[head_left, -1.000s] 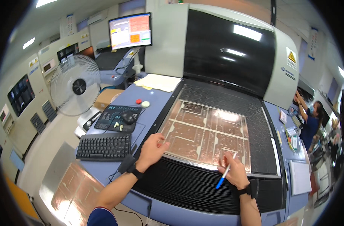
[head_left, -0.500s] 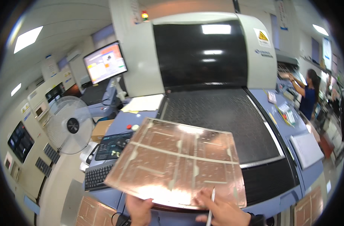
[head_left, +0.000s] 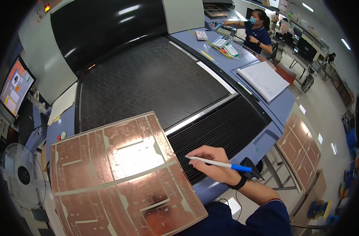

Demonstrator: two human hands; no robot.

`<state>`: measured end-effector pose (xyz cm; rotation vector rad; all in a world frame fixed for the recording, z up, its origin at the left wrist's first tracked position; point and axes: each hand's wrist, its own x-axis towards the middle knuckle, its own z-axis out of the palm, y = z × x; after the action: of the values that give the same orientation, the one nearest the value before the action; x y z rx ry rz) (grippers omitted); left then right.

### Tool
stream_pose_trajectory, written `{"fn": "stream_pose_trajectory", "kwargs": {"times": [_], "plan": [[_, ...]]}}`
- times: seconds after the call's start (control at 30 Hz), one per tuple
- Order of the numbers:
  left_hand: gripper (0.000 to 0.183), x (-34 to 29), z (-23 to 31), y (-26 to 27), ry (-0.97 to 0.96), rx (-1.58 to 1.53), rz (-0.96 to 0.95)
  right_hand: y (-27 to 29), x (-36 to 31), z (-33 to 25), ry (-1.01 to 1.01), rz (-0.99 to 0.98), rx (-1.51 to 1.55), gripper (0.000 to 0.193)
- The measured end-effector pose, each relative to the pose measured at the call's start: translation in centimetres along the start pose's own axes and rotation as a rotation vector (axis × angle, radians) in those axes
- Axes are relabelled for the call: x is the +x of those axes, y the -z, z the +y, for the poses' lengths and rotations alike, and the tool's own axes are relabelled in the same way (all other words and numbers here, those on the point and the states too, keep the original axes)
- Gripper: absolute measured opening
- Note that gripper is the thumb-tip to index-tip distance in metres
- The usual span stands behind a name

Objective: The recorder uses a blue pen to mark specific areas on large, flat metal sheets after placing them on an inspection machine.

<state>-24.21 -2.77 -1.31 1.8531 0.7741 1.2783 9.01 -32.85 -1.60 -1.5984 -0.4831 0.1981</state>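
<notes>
My right hand point(head_left: 216, 173) is closed round a white pen point(head_left: 211, 161) with a blue end, its tip pointing left. It hovers just right of a large copper circuit board panel point(head_left: 85, 169), over the ribbed black strip. The panel is tilted in front of me, with pale lines dividing it into blocks and a bright glare on its middle. My left hand is out of sight. A flat black machine bed point(head_left: 148, 82) with a ring pattern lies beyond the panel.
On the blue side table point(head_left: 183, 37) lie a paper pad point(head_left: 264, 80), another pen point(head_left: 244, 88) and several markers point(head_left: 231, 50). A second copper panel point(head_left: 299, 151) leans at the right. A fan point(head_left: 23, 175) stands left. A person point(head_left: 258, 31) works at the back right.
My view has swung to the right. The panel now appears lower left, and my right hand has come off its face to the right side, keeping the pen. My left hand has left the view.
</notes>
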Motion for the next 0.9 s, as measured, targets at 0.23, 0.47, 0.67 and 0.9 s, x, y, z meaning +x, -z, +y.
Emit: {"fn": "stream_pose_trajectory", "kwargs": {"times": [0.23,0.47,0.67,0.9], "plan": [[0.055,0.0,-1.4,-1.7,0.018,-0.002,0.017,-0.8,1.0,-0.2,0.080,-0.046,-0.188,0.011],[0.053,0.3,-1.9,-2.4,0.031,-0.002,0.022,-0.7,1.6,0.1,0.156,-0.114,-0.265,0.011],[0.052,0.3,-2.4,-2.7,0.044,0.004,0.029,-0.7,1.6,-0.1,0.168,-0.082,-0.301,0.011],[0.050,0.3,-2.6,-2.6,0.054,0.007,0.033,-0.3,1.6,-1.1,0.064,-0.174,-0.240,0.016]]}}
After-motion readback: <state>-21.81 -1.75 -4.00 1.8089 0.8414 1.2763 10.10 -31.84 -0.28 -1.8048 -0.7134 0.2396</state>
